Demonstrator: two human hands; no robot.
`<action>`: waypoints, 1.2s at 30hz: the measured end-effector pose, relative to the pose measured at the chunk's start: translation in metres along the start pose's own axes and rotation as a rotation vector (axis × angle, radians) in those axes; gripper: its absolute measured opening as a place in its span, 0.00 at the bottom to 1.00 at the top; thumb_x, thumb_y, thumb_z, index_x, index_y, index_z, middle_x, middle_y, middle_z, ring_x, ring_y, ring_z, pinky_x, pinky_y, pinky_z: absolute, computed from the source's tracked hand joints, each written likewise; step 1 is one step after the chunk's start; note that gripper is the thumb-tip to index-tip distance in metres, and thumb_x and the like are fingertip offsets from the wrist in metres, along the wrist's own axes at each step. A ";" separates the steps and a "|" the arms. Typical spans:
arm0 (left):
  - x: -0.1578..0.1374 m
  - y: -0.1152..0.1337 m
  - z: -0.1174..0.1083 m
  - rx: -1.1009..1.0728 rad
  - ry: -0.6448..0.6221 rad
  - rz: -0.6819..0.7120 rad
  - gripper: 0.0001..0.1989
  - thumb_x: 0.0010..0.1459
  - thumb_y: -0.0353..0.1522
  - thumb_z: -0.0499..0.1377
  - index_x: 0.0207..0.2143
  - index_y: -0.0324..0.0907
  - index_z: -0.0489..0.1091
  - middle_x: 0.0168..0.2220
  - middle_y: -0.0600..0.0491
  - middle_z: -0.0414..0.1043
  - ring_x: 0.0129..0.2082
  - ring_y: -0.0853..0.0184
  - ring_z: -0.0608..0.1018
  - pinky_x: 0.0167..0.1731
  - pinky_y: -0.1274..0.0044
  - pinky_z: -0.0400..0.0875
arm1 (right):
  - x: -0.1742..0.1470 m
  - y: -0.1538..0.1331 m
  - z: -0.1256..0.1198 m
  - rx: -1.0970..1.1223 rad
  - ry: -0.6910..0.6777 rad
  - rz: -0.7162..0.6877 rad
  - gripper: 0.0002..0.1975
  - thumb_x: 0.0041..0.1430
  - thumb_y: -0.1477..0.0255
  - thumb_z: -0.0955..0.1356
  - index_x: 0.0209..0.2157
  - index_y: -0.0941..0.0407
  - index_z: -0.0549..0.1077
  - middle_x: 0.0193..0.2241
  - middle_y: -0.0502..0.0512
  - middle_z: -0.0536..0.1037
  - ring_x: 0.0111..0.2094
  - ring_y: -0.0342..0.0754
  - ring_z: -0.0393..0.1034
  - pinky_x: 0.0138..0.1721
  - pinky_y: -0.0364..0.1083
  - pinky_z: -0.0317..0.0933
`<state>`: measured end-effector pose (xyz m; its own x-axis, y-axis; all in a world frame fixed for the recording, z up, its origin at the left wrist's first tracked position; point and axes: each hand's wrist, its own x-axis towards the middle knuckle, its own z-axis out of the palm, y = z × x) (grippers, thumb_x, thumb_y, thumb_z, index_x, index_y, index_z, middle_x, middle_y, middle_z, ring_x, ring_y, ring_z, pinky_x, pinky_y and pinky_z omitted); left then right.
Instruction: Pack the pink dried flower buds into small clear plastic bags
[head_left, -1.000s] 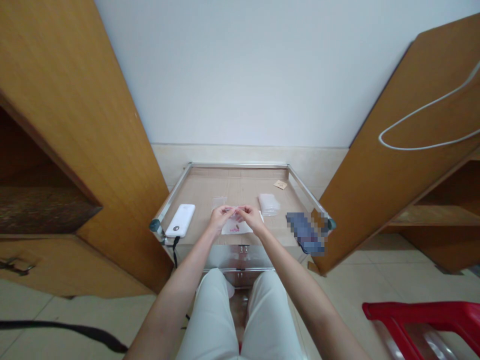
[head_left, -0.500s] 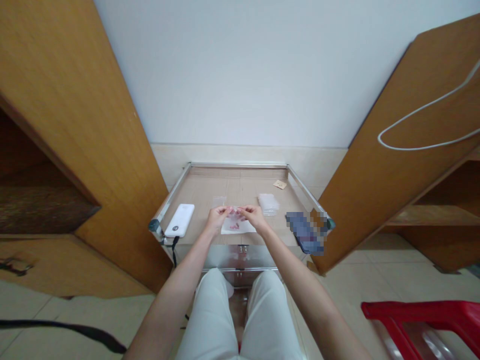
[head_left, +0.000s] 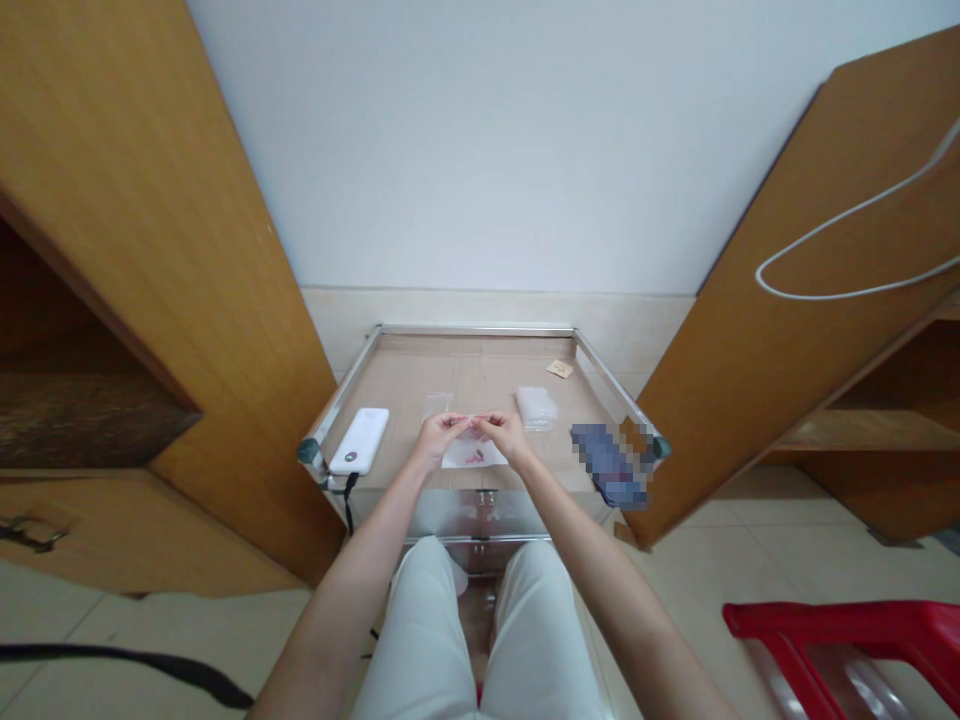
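My left hand [head_left: 441, 437] and my right hand [head_left: 504, 434] meet above the middle of the table, fingertips pinched close together. Between them is a small see-through piece that looks like a clear plastic bag [head_left: 471, 421]; the fingers hide most of it. Directly below lies a white sheet of paper [head_left: 493, 457] with small reddish pieces [head_left: 475, 457] on it. Right of my right hand rests a stack of clear plastic bags [head_left: 536, 408]. Another clear bag [head_left: 437, 403] lies flat just beyond my left hand.
A white power bank [head_left: 362, 440] with a black cable lies on the left of the metal-railed table [head_left: 480, 365]. On the right are a blurred-out dark phone-like object [head_left: 609, 468] and a small tan card [head_left: 559, 369]. Wooden cabinets flank both sides; a red stool [head_left: 847, 620] stands lower right.
Both hands stay over the paper, still pinching, with only a slight shift of the fingers. The surrounding things have not moved.
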<state>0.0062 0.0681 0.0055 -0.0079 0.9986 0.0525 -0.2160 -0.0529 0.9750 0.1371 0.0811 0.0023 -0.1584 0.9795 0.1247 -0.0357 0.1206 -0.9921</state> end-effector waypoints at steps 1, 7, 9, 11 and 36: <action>0.000 0.001 0.000 0.016 0.010 0.001 0.15 0.31 0.38 0.65 0.22 0.36 0.71 0.21 0.52 0.73 0.22 0.71 0.72 0.27 0.78 0.64 | 0.000 0.000 0.001 -0.003 0.004 -0.007 0.12 0.39 0.64 0.68 0.23 0.60 0.73 0.17 0.52 0.73 0.19 0.41 0.65 0.23 0.41 0.59; -0.001 0.005 0.002 0.125 0.031 0.046 0.13 0.33 0.37 0.64 0.21 0.37 0.71 0.20 0.52 0.72 0.21 0.72 0.70 0.25 0.79 0.63 | 0.000 0.001 0.003 -0.020 0.018 -0.033 0.11 0.40 0.65 0.67 0.22 0.60 0.73 0.18 0.52 0.74 0.19 0.41 0.65 0.22 0.41 0.58; -0.002 0.008 0.003 0.166 0.031 0.067 0.12 0.34 0.37 0.63 0.21 0.37 0.71 0.20 0.52 0.71 0.21 0.71 0.70 0.25 0.79 0.62 | 0.000 0.001 0.003 -0.037 0.023 -0.041 0.11 0.40 0.66 0.67 0.21 0.60 0.73 0.17 0.53 0.74 0.19 0.42 0.65 0.22 0.41 0.58; -0.003 0.010 0.005 0.188 0.030 0.083 0.11 0.35 0.36 0.63 0.20 0.37 0.71 0.20 0.52 0.71 0.21 0.71 0.70 0.25 0.79 0.62 | 0.000 0.001 0.002 -0.057 0.033 -0.048 0.10 0.40 0.66 0.67 0.21 0.60 0.73 0.17 0.53 0.74 0.19 0.43 0.66 0.22 0.41 0.58; 0.005 0.016 -0.014 0.424 0.029 0.050 0.11 0.30 0.37 0.65 0.17 0.39 0.73 0.18 0.51 0.73 0.18 0.70 0.70 0.19 0.80 0.60 | -0.012 -0.028 -0.022 -0.127 -0.193 0.017 0.15 0.41 0.62 0.68 0.26 0.59 0.76 0.25 0.56 0.77 0.25 0.44 0.68 0.28 0.43 0.58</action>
<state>-0.0107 0.0727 0.0180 -0.0368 0.9942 0.1013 0.2054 -0.0916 0.9744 0.1613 0.0691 0.0285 -0.3441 0.9340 0.0963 0.0910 0.1353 -0.9866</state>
